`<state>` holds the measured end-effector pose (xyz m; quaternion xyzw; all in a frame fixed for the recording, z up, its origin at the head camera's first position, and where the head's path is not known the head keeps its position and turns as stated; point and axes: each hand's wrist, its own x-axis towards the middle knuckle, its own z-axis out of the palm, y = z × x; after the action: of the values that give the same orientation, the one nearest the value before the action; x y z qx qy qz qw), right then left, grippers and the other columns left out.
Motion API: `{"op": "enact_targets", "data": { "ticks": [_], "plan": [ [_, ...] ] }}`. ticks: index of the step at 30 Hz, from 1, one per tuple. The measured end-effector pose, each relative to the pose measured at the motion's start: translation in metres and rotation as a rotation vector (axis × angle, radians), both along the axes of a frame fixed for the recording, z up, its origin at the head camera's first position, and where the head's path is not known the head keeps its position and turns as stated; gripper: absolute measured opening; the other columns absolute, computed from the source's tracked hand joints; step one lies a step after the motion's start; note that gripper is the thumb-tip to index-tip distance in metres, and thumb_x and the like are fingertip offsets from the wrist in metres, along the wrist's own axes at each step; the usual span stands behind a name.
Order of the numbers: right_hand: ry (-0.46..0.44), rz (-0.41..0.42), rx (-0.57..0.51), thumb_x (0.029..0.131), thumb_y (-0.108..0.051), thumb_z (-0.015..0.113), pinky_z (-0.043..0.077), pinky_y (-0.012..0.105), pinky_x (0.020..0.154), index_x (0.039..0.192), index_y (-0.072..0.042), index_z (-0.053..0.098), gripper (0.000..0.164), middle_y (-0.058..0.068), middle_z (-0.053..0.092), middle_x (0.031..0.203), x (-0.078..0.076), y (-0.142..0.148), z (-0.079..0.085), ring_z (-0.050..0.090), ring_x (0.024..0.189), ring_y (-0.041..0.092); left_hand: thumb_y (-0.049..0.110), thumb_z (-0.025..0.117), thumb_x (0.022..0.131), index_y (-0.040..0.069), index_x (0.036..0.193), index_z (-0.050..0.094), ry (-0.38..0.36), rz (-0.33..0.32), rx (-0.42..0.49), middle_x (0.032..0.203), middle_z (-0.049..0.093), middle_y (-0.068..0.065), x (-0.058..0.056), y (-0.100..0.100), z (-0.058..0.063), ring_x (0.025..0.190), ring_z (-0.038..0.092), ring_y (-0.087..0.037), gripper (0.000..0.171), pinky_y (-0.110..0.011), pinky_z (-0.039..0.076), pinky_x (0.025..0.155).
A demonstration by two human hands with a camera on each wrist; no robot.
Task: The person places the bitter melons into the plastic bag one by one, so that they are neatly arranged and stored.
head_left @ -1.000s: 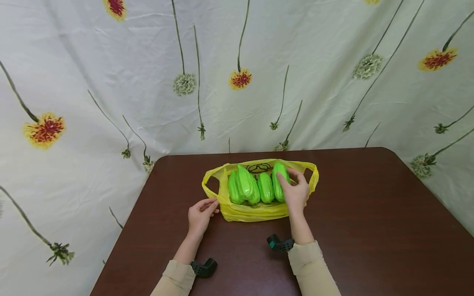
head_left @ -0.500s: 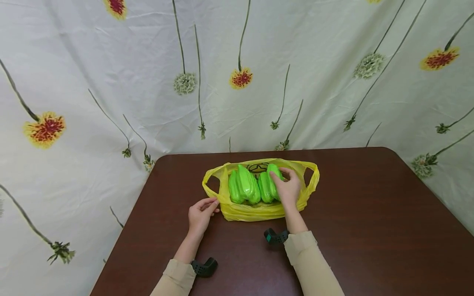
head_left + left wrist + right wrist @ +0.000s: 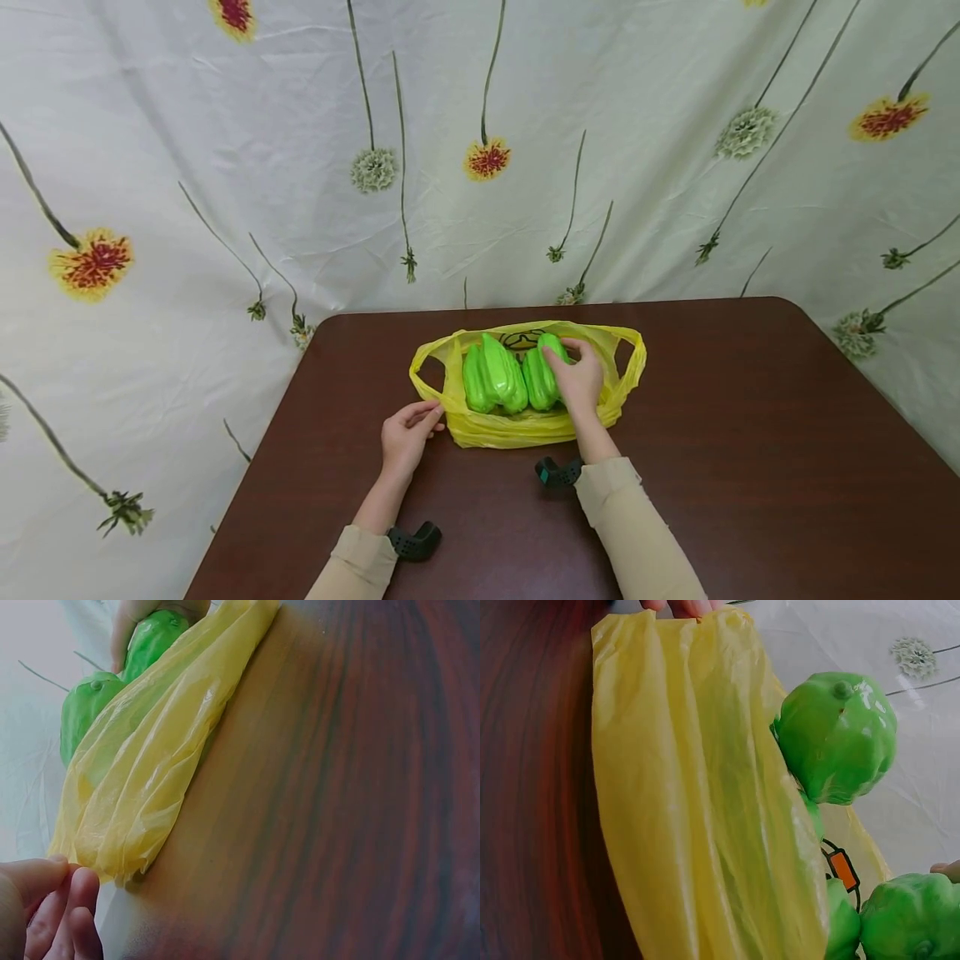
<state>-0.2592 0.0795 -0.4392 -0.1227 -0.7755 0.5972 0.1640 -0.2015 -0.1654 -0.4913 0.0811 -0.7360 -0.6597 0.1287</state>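
Note:
A yellow plastic bag [image 3: 498, 435] lies open-mouthed on the table with several glossy green, ribbed, gourd-like vegetables [image 3: 497, 371] side by side in it. My left hand [image 3: 407, 437] pinches the near left edge of the bag between thumb and fingertips, as the left wrist view also shows at the bag's corner [image 3: 112, 862]. Inside the bag, my right hand [image 3: 583, 379] grips the rightmost green gourd-like vegetable [image 3: 551, 358], thumb on the near side and fingers behind. That vegetable [image 3: 915, 915] leans against its neighbour; a nub marks its end in the right wrist view.
The bag's handle loops [image 3: 633, 358] spread out left and right. A dark brown table [image 3: 750, 433] extends around the bag, its far edge close behind it. A white cloth with printed flowers [image 3: 660, 167] hangs behind. Black bands [image 3: 558, 473] sit on both wrists.
My right hand has moved left with the gourd-like vegetable, bringing it up against its neighbour and narrowing the gap. My left hand stays at the bag's edge.

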Motion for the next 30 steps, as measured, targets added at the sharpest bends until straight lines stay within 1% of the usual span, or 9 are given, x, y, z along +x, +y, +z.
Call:
{"op": "enact_targets", "data": {
  "ticks": [9,12,15,18,21,23,27,30],
  "plan": [
    [-0.007,0.051,0.09,0.085,-0.035,0.069,0.044,0.045,0.086,0.118,-0.004,0.059,0.046,0.016,0.059,0.116,0.002,0.006,-0.002,0.054,0.107,0.031,0.011,0.072,0.084,0.001,0.098,0.072,0.009,-0.011,0.005,0.09,0.07,-0.013,0.002,0.0,0.0,0.065,0.066,-0.017,0.017,-0.023,0.052,0.059],
    [0.005,0.076,0.125,0.087,-0.037,0.067,0.044,0.045,0.087,0.12,-0.003,0.058,0.048,0.016,0.058,0.117,0.003,0.009,-0.001,0.054,0.108,0.031,0.012,0.072,0.084,0.001,0.098,0.072,0.011,-0.014,-0.018,0.09,0.07,-0.013,0.002,0.0,0.002,0.065,0.066,-0.017,0.018,-0.023,0.052,0.06],
    [0.035,0.106,0.182,0.088,-0.039,0.064,0.044,0.046,0.088,0.12,-0.003,0.057,0.049,0.016,0.059,0.117,0.005,0.011,-0.001,0.054,0.108,0.031,0.014,0.071,0.084,0.002,0.098,0.072,0.003,-0.022,-0.059,0.089,0.07,-0.013,0.002,-0.001,0.005,0.065,0.066,-0.019,0.018,-0.024,0.052,0.059],
    [0.068,0.125,0.263,0.09,-0.04,0.061,0.043,0.046,0.089,0.121,-0.002,0.057,0.049,0.015,0.059,0.117,0.008,0.014,-0.003,0.054,0.107,0.031,0.015,0.071,0.085,0.004,0.1,0.072,-0.02,-0.044,-0.136,0.088,0.071,-0.011,0.004,-0.002,0.007,0.065,0.067,-0.019,0.019,-0.023,0.051,0.059],
    [0.101,0.145,0.347,0.091,-0.041,0.059,0.043,0.046,0.088,0.121,-0.002,0.057,0.049,0.015,0.058,0.117,0.012,0.016,-0.004,0.054,0.107,0.031,0.018,0.07,0.086,0.007,0.105,0.071,-0.04,-0.076,-0.253,0.088,0.071,-0.008,0.006,-0.004,0.011,0.065,0.067,-0.018,0.022,-0.023,0.05,0.059],
    [0.119,0.155,0.41,0.092,-0.043,0.057,0.043,0.046,0.088,0.121,-0.002,0.057,0.05,0.015,0.058,0.117,0.015,0.017,-0.004,0.053,0.107,0.031,0.021,0.07,0.086,0.009,0.108,0.07,-0.038,-0.097,-0.33,0.089,0.072,-0.006,0.009,-0.004,0.014,0.066,0.066,-0.017,0.024,-0.025,0.051,0.059],
    [0.156,0.184,0.538,0.093,-0.044,0.054,0.042,0.046,0.09,0.12,-0.003,0.058,0.049,0.014,0.059,0.116,0.021,0.023,-0.004,0.053,0.107,0.031,0.026,0.07,0.086,0.012,0.109,0.07,0.02,-0.112,-0.509,0.091,0.072,-0.003,0.012,-0.005,0.021,0.07,0.067,-0.015,0.026,-0.03,0.052,0.063],
    [0.183,0.216,0.608,0.094,-0.042,0.054,0.042,0.046,0.091,0.119,-0.002,0.059,0.048,0.014,0.059,0.116,0.027,0.027,-0.003,0.053,0.108,0.032,0.028,0.07,0.086,0.013,0.106,0.071,0.08,-0.103,-0.648,0.089,0.072,-0.001,0.014,-0.005,0.026,0.07,0.066,-0.013,0.025,-0.032,0.052,0.062]
  ]
}}
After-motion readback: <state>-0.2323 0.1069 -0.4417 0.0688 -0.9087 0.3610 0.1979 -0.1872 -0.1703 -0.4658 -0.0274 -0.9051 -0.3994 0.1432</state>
